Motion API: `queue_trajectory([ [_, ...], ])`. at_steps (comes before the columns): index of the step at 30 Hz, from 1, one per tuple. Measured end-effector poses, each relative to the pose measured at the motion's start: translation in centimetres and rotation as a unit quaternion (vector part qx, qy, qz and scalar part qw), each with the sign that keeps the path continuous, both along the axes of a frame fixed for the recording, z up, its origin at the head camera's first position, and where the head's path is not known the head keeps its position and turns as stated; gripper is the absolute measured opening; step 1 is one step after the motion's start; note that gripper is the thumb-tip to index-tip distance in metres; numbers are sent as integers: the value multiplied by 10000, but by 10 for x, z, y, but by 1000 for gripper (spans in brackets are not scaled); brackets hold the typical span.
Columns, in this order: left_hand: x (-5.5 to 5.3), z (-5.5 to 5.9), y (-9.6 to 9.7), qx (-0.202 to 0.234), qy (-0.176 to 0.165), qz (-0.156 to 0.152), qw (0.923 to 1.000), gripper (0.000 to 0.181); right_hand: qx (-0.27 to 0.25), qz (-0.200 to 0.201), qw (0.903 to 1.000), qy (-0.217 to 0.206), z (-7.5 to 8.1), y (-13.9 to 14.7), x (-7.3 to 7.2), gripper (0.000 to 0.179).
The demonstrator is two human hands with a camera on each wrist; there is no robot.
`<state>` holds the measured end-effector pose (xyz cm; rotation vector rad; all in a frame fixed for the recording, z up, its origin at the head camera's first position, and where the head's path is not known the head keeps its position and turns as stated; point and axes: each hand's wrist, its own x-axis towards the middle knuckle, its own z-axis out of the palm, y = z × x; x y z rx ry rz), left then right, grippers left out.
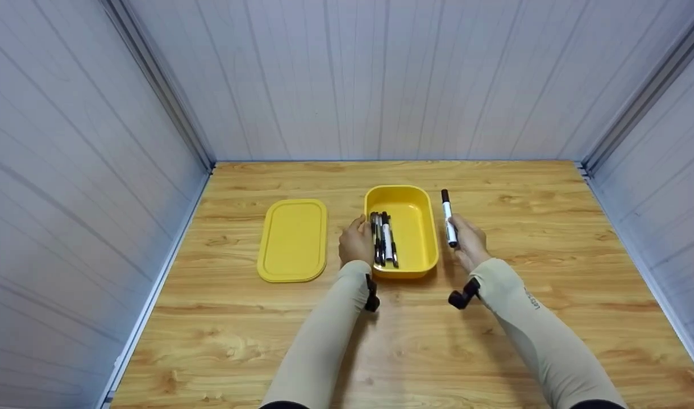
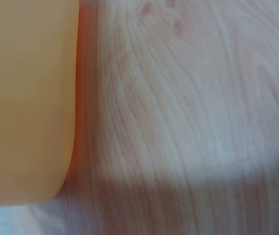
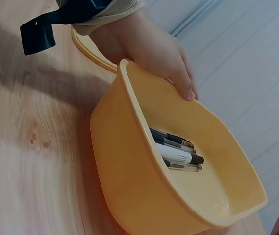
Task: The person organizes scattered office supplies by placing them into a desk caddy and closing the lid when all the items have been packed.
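Note:
A yellow plastic box (image 1: 414,227) stands on the wooden table, with several pens (image 1: 380,241) and a white marker (image 1: 387,244) lying lengthwise along its left side. My left hand (image 1: 356,243) grips the box's left rim, its fingertips over the edge; the right wrist view shows that hand (image 3: 154,49) too. To the right of the box, my right hand (image 1: 469,241) holds another marker (image 1: 447,213), white with black ends, above the table. In the left wrist view only the box wall (image 2: 26,103) fills the left side.
A yellow lid (image 1: 293,241) lies flat on the table (image 1: 221,318), left of the box. Pale panelled walls (image 1: 381,79) enclose the table at the back and on both sides. Each wrist carries a black camera mount (image 1: 465,293).

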<state>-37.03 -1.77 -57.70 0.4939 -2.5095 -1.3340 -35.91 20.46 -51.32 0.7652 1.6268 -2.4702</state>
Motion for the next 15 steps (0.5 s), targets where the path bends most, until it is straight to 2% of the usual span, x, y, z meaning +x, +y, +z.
queue_trajectory([
  [7, 1, 1, -1, 44, -69, 4, 10000, 32, 52, -130, 9999, -99, -4, -11, -4, 17],
  [12, 1, 1, 0, 15, -46, -12, 10000, 32, -112, -77, 9996, -241, -5, -17, -6, 7],
  [15, 1, 0, 0, 3, -24, -12, 10000, 32, -243, -70, 9994, -236, -7, -21, -6, 9],
])
